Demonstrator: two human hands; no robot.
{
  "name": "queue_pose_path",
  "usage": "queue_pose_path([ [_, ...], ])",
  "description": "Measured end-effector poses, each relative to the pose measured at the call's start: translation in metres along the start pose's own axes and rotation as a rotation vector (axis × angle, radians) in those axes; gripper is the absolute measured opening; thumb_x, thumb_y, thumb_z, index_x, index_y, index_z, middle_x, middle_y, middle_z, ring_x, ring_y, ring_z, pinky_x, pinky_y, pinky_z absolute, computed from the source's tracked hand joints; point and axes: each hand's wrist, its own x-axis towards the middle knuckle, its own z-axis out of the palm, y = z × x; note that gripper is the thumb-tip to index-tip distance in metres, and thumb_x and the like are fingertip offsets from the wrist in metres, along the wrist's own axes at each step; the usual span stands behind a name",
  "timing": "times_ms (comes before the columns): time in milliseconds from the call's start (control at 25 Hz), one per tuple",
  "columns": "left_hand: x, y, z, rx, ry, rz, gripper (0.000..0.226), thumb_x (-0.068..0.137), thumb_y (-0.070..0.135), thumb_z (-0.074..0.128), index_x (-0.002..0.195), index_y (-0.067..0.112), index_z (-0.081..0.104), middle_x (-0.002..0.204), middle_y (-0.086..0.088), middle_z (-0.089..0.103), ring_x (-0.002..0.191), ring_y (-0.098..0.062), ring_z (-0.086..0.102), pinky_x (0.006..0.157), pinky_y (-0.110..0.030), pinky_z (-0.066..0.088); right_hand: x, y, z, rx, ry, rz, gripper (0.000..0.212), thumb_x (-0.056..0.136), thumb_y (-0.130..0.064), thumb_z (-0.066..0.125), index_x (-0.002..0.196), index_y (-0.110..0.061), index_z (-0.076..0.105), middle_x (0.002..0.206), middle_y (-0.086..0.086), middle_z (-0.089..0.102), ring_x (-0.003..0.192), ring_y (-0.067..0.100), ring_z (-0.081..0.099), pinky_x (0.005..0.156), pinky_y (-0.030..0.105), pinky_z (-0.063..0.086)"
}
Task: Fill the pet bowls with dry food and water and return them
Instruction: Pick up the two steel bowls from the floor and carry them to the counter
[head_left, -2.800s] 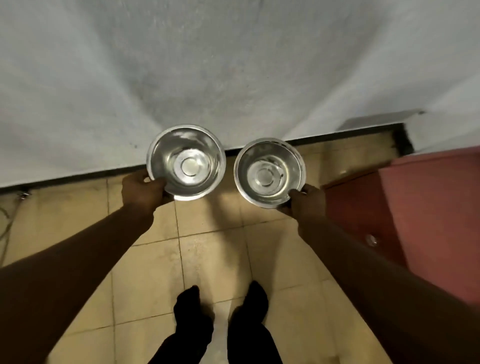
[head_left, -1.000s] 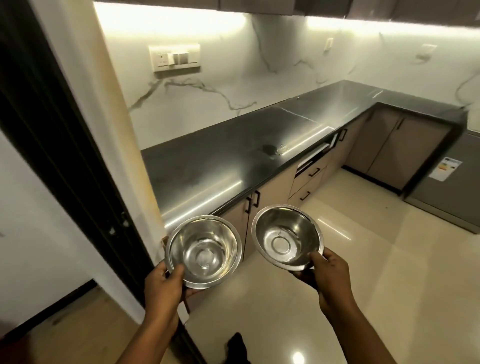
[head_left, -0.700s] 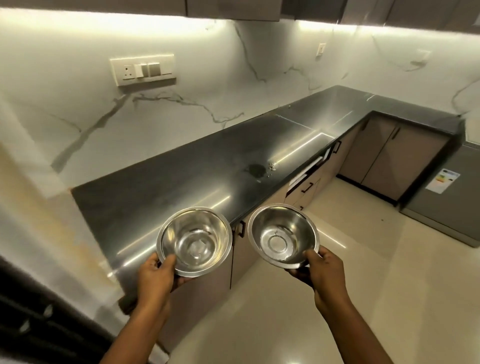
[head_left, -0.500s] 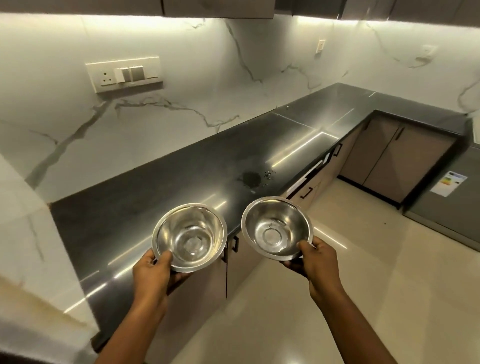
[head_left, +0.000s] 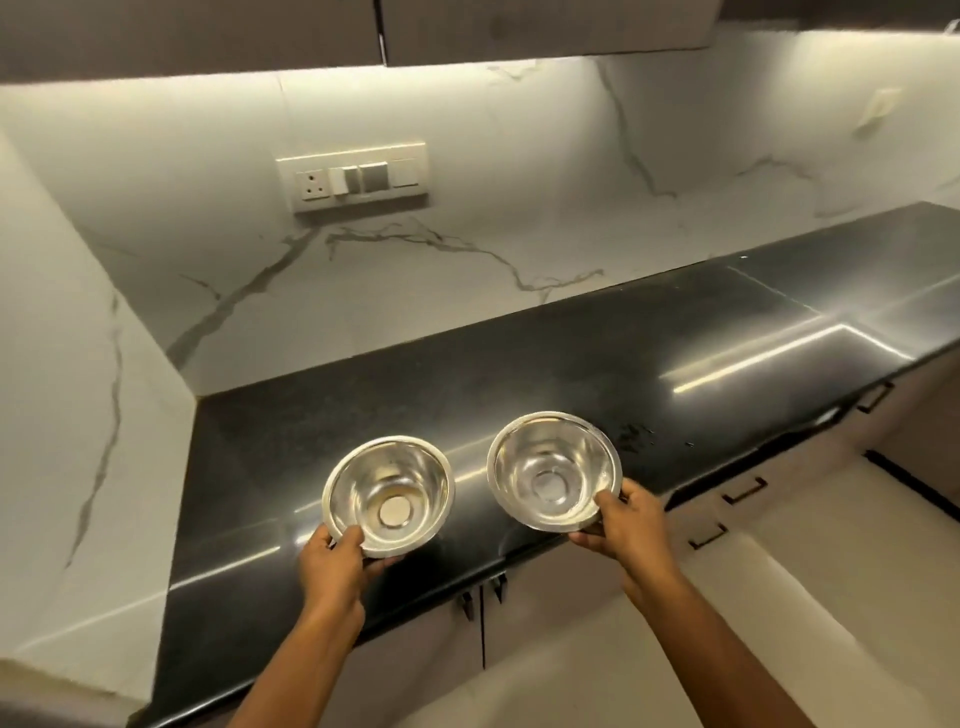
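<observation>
Two empty steel bowls are held side by side just above the black countertop, near its front edge. My left hand grips the near rim of the left bowl. My right hand grips the near rim of the right bowl, which tilts a little toward me. Whether either bowl touches the counter I cannot tell. No food or water is in view.
A marble backsplash with a switch and socket panel rises behind the counter. Marble wall closes the counter's left end. A few water drops lie right of the right bowl. Cabinet doors with dark handles sit below; pale floor at right.
I have come from a tiled floor by a wall into the kitchen and up to the counter. Both bowls, held throughout, now hang over the countertop instead of in front of it.
</observation>
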Motion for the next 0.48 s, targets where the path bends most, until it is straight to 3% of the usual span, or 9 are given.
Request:
queue_pose_path([
  [280, 0.022, -0.005, 0.043, -0.105, 0.13, -0.1, 0.027, 0.103, -0.006, 0.054, 0.126, 0.007, 0.059, 0.124, -0.027, 0.069, 0.103, -0.044, 0.073, 0.05, -0.039, 0.066, 0.093, -0.008, 0.049, -0.035, -0.139, 0.116, 0.022, 0.107, -0.005, 0.055, 0.125, -0.01, 0.066, 0.116, 0.022, 0.074, 0.098, 0.041, 0.078, 0.053, 0.032, 0.064],
  [480, 0.046, -0.007, 0.054, -0.118, 0.177, -0.11, 0.037, 0.101, -0.01, 0.054, 0.137, 0.0, 0.058, 0.126, -0.029, 0.068, 0.101, -0.047, 0.072, 0.042, -0.035, 0.063, 0.131, 0.002, 0.066, -0.093, -0.108, 0.144, 0.026, 0.106, 0.0, 0.05, 0.127, -0.006, 0.065, 0.115, 0.026, 0.073, 0.102, 0.049, 0.076, 0.049, 0.034, 0.063],
])
